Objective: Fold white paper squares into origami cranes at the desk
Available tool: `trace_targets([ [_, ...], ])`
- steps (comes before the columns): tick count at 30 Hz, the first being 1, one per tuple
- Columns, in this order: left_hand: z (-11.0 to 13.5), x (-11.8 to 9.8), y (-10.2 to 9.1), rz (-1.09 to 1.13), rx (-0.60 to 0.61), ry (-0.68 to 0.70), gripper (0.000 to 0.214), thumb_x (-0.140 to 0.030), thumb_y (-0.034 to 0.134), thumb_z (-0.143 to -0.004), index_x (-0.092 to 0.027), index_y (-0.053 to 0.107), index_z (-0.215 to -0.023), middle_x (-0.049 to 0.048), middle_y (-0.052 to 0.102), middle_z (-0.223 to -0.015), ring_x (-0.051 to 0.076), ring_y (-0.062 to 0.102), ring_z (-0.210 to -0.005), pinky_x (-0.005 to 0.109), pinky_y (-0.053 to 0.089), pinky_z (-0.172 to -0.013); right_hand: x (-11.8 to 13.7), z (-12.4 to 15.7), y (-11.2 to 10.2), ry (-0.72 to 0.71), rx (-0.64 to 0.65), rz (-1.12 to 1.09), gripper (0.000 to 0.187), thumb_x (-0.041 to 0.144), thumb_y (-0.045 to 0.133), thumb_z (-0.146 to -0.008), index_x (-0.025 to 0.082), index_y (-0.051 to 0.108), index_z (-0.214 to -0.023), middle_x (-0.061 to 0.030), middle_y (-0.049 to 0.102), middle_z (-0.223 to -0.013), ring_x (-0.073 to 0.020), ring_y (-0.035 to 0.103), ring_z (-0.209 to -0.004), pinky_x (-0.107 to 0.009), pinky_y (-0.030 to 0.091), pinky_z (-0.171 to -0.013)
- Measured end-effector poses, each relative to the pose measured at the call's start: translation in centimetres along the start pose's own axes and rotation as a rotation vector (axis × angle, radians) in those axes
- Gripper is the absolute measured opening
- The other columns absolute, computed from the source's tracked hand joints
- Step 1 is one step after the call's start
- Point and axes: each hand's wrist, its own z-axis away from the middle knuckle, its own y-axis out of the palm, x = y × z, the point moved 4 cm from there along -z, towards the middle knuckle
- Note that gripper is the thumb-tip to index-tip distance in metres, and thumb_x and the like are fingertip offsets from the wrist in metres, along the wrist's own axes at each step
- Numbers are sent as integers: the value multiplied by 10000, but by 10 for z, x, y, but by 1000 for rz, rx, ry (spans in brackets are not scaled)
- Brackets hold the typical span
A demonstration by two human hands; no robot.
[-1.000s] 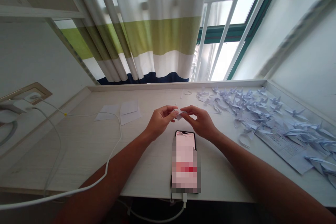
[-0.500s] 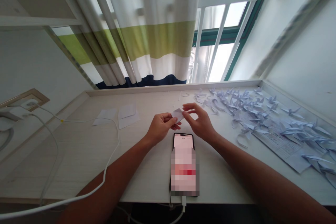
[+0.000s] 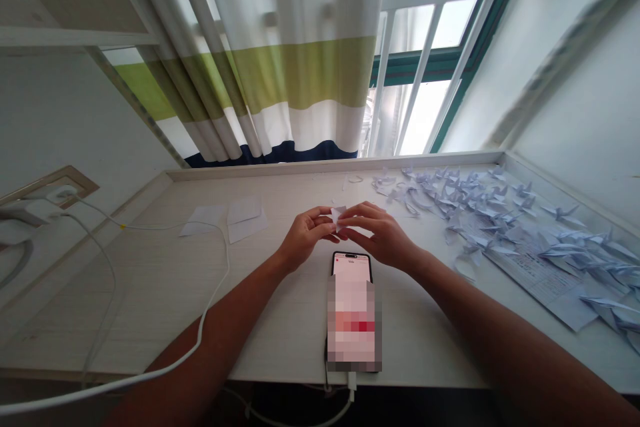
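A small folded piece of white paper is held up just above the desk, beyond the phone. My left hand pinches it from the left between thumb and fingers. From the right, my right hand closes on the same paper, its fingers covering part of it. Below both hands lies a phone with a lit pink screen, partly blurred out. Many folded paper cranes are heaped to the right of my right hand.
Loose white paper sheets lie on the desk at left. A white cable loops over my left forearm. Lined written paper lies under the cranes. A charging plug enters the phone at the desk's front edge. A curtain hangs behind.
My right hand has moved slightly left, its fingers now stretched over the paper. The paper looks narrower and more turned. The view has shifted a little.
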Motion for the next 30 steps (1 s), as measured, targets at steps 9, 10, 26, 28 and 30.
trace_targets([
  [9, -1, 6, -2, 5, 87, 6, 433, -404, 744, -874, -134, 623, -1190, 132, 783, -984, 266, 762, -916, 413, 568, -855, -2, -3, -8, 243, -66, -361, 153, 397, 744, -879, 259, 785, -931, -61, 732, -1008, -216, 694, -923, -413, 592, -817],
  [10, -1, 6, -2, 10, 84, 3, 434, -404, 746, -873, -132, 619, -1188, 133, 784, -981, 268, 764, -915, 414, 566, -855, -3, -3, -8, 255, -62, -372, 160, 402, 744, -878, 253, 784, -920, -62, 731, -1005, -216, 694, -921, -413, 590, -820],
  [26, -3, 9, 1, -2, 15, -16, 489, -427, 777, -835, -112, 598, -1164, 124, 794, -849, 287, 778, -838, 430, 564, -834, -1, -1, -5, 54, 7, -118, 123, 255, 573, -993, 223, 672, -928, -78, 687, -1024, -217, 639, -950, -407, 556, -848],
  [28, -2, 9, 1, -15, 33, -16, 478, -426, 761, -852, -114, 592, -1172, 130, 795, -867, 287, 777, -855, 427, 563, -841, -1, -1, -4, 50, 11, -97, 135, 244, 552, -1004, 218, 643, -907, -77, 678, -1005, -214, 626, -938, -399, 545, -839],
  [30, -1, 8, 2, -29, 58, -10, 448, -420, 734, -877, -113, 594, -1172, 139, 795, -889, 284, 775, -876, 424, 559, -850, -1, -1, -4, 68, -6, -109, 129, 235, 540, -1009, 214, 612, -903, -74, 661, -994, -207, 620, -923, -381, 537, -821],
])
